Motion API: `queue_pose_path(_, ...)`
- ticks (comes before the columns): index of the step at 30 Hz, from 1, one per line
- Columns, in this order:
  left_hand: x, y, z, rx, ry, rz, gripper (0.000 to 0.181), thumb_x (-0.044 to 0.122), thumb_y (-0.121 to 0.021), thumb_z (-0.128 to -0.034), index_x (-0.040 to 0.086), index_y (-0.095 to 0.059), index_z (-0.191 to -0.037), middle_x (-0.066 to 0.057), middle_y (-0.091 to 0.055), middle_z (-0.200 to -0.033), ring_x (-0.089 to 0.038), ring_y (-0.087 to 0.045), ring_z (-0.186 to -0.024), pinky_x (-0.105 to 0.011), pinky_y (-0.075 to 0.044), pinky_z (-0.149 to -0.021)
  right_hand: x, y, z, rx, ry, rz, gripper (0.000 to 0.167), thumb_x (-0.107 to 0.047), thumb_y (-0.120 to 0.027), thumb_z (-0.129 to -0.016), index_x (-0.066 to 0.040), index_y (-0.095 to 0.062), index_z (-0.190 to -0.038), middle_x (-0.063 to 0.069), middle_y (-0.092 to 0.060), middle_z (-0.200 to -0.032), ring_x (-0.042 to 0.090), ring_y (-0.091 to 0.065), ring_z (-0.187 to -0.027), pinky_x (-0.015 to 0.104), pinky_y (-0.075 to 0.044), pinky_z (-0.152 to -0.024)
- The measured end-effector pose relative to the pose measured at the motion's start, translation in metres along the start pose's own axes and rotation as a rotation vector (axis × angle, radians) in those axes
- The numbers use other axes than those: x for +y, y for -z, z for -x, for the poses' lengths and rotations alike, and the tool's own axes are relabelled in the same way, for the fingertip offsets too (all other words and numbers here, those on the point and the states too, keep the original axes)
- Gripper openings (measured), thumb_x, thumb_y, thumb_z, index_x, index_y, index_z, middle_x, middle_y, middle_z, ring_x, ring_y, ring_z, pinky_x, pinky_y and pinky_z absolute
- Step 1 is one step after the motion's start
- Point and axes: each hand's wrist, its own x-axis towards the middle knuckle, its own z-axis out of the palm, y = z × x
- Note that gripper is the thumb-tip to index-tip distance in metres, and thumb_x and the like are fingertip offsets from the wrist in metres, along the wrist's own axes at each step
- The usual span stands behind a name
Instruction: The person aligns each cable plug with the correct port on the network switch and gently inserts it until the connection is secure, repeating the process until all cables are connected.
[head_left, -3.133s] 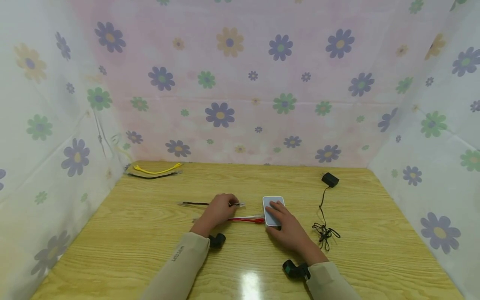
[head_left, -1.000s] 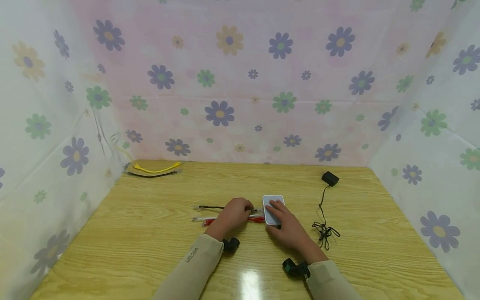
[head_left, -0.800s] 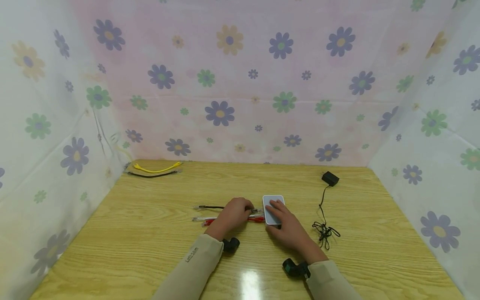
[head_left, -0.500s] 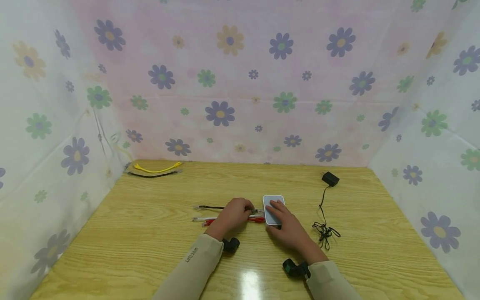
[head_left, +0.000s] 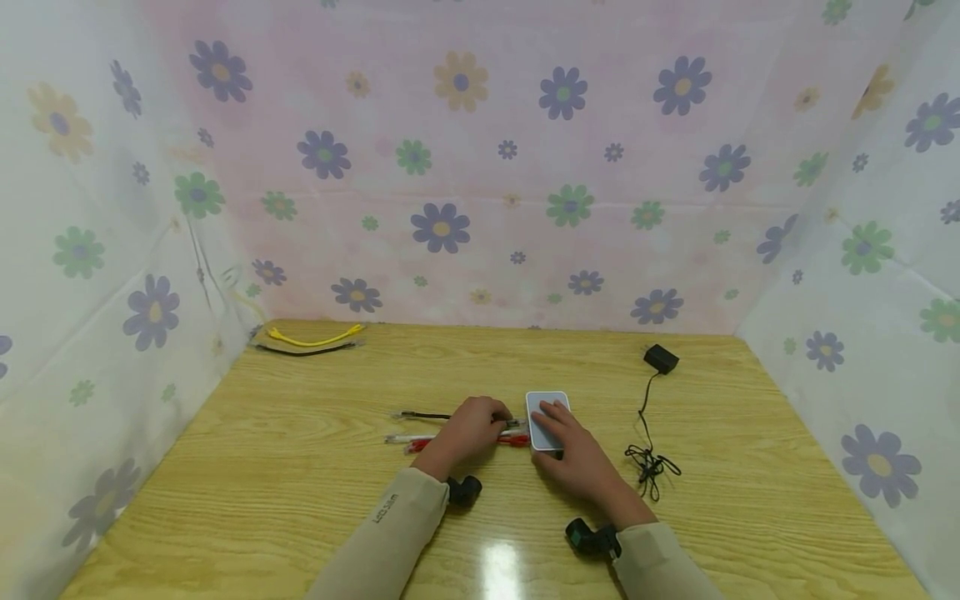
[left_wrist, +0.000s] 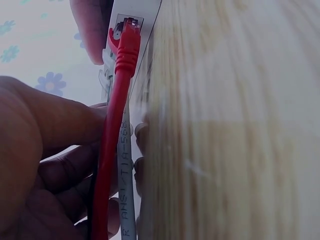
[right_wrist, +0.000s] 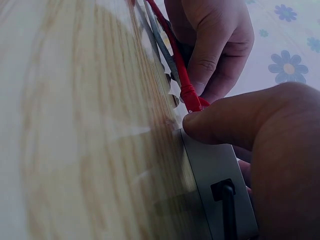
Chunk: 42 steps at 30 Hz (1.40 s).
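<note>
My left hand (head_left: 468,429) pinches one plug end of a black Ethernet cable (head_left: 423,415), close to the left side of a small white network switch (head_left: 536,404). Red (left_wrist: 111,130) and grey-white (left_wrist: 125,180) patch cables run beside those fingers. The red one's plug sits in a port of the switch; where the grey-white one ends is hidden. Whether the black plug is inside a port cannot be seen. My right hand (head_left: 581,467) holds the switch against the table, fingers over its top and thumb at its near left corner. A black power lead (right_wrist: 229,210) enters its near side.
A black power adapter (head_left: 661,359) lies at the back right, its thin cord (head_left: 651,467) bunched beside my right hand. Yellow (head_left: 315,342) and black (head_left: 303,352) patch cables lie at the back left. Flowered cloth (head_left: 517,175) encloses the wooden table (head_left: 262,467) behind and at both sides.
Compared with three seconds ago, my left hand has carried the black cable rightward to the switch. Over the last half second it has edged slightly further right. My right hand stays on the switch.
</note>
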Motion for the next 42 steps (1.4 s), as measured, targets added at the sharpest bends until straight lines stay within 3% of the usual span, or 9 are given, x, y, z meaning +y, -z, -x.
queue_pose_path(18,-0.0017,-0.0016,-0.0033,-0.021,-0.006,-0.001,0.02,0.01,-0.054,-0.0982,0.01,-0.071,-0.108,-0.006,-0.07,-0.109,-0.021,-0.065,-0.1,-0.037,-0.053,-0.084,-0.0055,-0.0002,-0.0003,0.026,-0.024,-0.01,0.059,-0.022,-0.067,-0.089,-0.012,-0.048,-0.144,0.005,-0.035,-0.156,0.031,-0.022,-0.148,0.055,-0.037,-0.109)
queue_pose_path(26,-0.003,-0.0026,-0.0028,-0.054,0.02,0.055,0.021,0.011,-0.051,-0.1,0.012,-0.07,-0.109,-0.004,-0.068,-0.109,-0.018,-0.064,-0.098,-0.036,-0.052,-0.082,-0.0063,-0.0005,-0.0002,0.049,-0.011,0.0,0.058,-0.021,-0.069,-0.088,-0.011,-0.05,-0.142,0.007,-0.038,-0.155,0.031,-0.026,-0.147,0.053,-0.041,-0.106)
queue_pose_path(42,-0.0015,-0.0043,-0.0074,-0.025,0.003,0.017,0.02,0.01,-0.053,-0.0981,0.012,-0.072,-0.104,-0.003,-0.068,-0.103,-0.016,-0.062,-0.094,-0.034,-0.051,-0.081,-0.008,-0.0018,-0.0009,0.063,-0.022,-0.005,0.058,-0.02,-0.071,-0.087,-0.009,-0.052,-0.141,0.007,-0.039,-0.154,0.031,-0.03,-0.145,0.051,-0.042,-0.105)
